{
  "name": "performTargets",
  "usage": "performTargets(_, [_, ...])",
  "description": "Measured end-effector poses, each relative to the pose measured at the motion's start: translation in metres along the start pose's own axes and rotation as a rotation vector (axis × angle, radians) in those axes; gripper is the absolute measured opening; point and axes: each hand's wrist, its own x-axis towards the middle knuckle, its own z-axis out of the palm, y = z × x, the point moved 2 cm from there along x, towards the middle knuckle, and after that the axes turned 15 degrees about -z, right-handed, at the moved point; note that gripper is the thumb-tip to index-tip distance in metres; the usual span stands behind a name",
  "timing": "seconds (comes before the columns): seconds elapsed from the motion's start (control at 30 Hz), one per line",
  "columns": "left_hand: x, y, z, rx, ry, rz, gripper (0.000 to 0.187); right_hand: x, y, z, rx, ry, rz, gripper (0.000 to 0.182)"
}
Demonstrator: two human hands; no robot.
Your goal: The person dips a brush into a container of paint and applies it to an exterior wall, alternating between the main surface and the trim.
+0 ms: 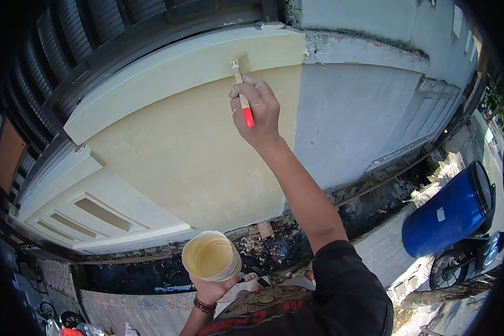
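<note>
A paintbrush (245, 107) with a wooden handle and a red end is gripped in my right hand (257, 107). Its bristles touch the cream ledge (179, 70) along the top of the wall, close to where the cream paint stops. Lower down, my left hand (211, 288) supports a paint bucket (236, 263) from below and the side. Cream-coloured paint (211, 259) shows inside it. Between the hands stands the cream-painted wall panel (179, 151). The fingers of my left hand are partly hidden by the bucket.
A grey-blue wall (347, 123) adjoins on the right. Below the wall runs a dark ditch (129, 277) with debris and a concrete edge. A blue barrel (445, 215) and a motorcycle (451, 269) stand at right. Dark metal fencing (67, 33) rises above the ledge.
</note>
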Motion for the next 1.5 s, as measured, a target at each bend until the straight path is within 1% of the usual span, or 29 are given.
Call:
performTargets(0.07, [-0.001, -0.004, -0.001, 0.036, -0.017, 0.014, 0.077, 0.007, -0.020, -0.009, 0.371, 0.021, 0.009, 0.022])
performTargets(0.1, [-0.001, -0.006, -0.002, 0.036, -0.014, 0.034, 0.077, 0.008, -0.011, -0.014, 0.365, 0.022, 0.011, 0.022])
performTargets(0.17, [0.000, -0.009, -0.002, 0.031, -0.008, 0.062, 0.078, 0.012, 0.025, -0.033, -0.035, 0.211, -0.021, 0.023])
performTargets(0.2, [-0.001, -0.011, -0.003, -0.032, 0.000, 0.048, 0.078, 0.012, 0.039, -0.034, -0.035, 0.212, -0.025, 0.023])
performTargets(0.27, [-0.002, -0.012, -0.005, -0.094, 0.004, 0.031, 0.079, 0.006, 0.058, -0.035, -0.324, 0.120, 0.017, 0.023])
performTargets(0.3, [0.000, -0.011, -0.006, -0.077, -0.015, 0.024, 0.080, 0.005, 0.053, -0.031, -0.327, 0.120, 0.014, 0.023])
performTargets(0.37, [0.001, -0.009, -0.006, -0.058, -0.039, 0.020, 0.081, 0.002, 0.028, -0.012, -0.107, -0.042, -0.032, 0.023])
performTargets(0.4, [0.002, -0.008, -0.006, -0.057, -0.034, 0.000, 0.081, 0.005, 0.015, -0.013, 0.040, -0.044, -0.029, 0.023])
performTargets(0.43, [0.003, -0.007, -0.005, -0.057, -0.029, -0.020, 0.082, 0.014, 0.013, -0.019, 0.037, -0.042, -0.032, 0.023])
performTargets(0.5, [0.004, -0.008, -0.004, -0.035, -0.022, 0.000, 0.082, 0.028, 0.008, -0.033, -0.019, 0.079, -0.063, 0.022])
performTargets(0.53, [0.004, -0.009, -0.005, -0.013, -0.011, 0.021, 0.082, 0.034, 0.018, -0.038, -0.122, 0.133, -0.039, 0.021])
performTargets(0.57, [0.004, -0.007, -0.005, -0.014, -0.006, 0.020, 0.082, 0.037, 0.031, -0.040, -0.117, 0.133, -0.040, 0.021])
performTargets(0.63, [0.002, -0.002, -0.004, -0.046, -0.007, 0.015, 0.081, 0.042, 0.053, -0.040, -0.232, 0.102, -0.002, 0.022])
performTargets(0.7, [0.002, -0.003, -0.004, -0.050, -0.003, 0.012, 0.081, 0.040, 0.057, -0.032, -0.286, 0.097, -0.021, 0.025])
performTargets(0.77, [0.002, -0.006, -0.005, -0.050, -0.004, 0.009, 0.080, 0.039, 0.050, -0.015, -0.265, 0.030, -0.041, 0.025])
performTargets(0.83, [0.003, -0.011, -0.007, 0.010, -0.026, -0.018, 0.091, 0.039, 0.025, 0.004, -0.240, 0.021, -0.032, 0.025])
performTargets(0.93, [0.005, -0.012, -0.008, 0.001, -0.028, -0.022, 0.090, 0.038, -0.017, 0.033, -0.127, -0.037, -0.004, 0.030])
performTargets(1.0, [0.007, -0.013, -0.008, 0.006, -0.034, -0.018, 0.090, 0.036, -0.041, 0.049, -0.058, -0.035, -0.019, 0.029])
performTargets(1.03, [0.007, -0.013, -0.008, 0.012, -0.032, -0.014, 0.090, 0.036, -0.049, 0.046, -0.063, -0.036, -0.021, 0.029])
performTargets(1.07, [0.008, -0.010, -0.007, 0.009, -0.036, -0.013, 0.090, 0.037, -0.059, 0.043, 0.089, -0.029, -0.049, 0.024])
performTargets(1.1, [0.008, -0.005, -0.005, -0.020, -0.023, 0.016, 0.082, 0.040, -0.068, 0.039, 0.243, -0.022, -0.077, 0.019])
performTargets(1.13, [0.008, -0.001, -0.005, -0.052, -0.006, 0.047, 0.074, 0.045, -0.069, 0.031, 0.419, 0.010, -0.029, 0.014])
performTargets(1.17, [0.009, 0.000, -0.006, -0.061, 0.001, 0.050, 0.074, 0.048, -0.062, 0.025, 0.425, 0.007, -0.038, 0.014])
performTargets(1.23, [0.006, -0.002, -0.010, -0.087, -0.061, -0.023, 0.076, 0.050, -0.034, 0.018, 0.801, -0.132, 0.296, 0.010])
performTargets(1.3, [0.005, -0.012, -0.018, -0.046, -0.046, 0.001, 0.078, 0.039, 0.014, 0.010, 0.889, -0.048, 0.582, 0.008])
performTargets(1.37, [0.002, -0.018, -0.027, -0.005, -0.029, 0.022, 0.080, 0.031, 0.051, -0.014, 0.799, 0.095, 0.606, 0.009])
performTargets(1.43, [0.001, -0.022, -0.034, -0.088, -0.016, 0.024, 0.084, 0.027, 0.063, -0.037, 0.615, 0.219, 0.541, 0.011])
performTargets(1.47, [0.001, -0.023, -0.037, -0.096, -0.008, 0.020, 0.084, 0.024, 0.063, -0.037, 0.622, 0.209, 0.540, 0.011])
performTargets(1.5, [0.002, -0.024, -0.042, -0.084, 0.000, 0.047, 0.085, 0.024, 0.057, -0.041, 0.341, 0.217, 0.327, 0.014])
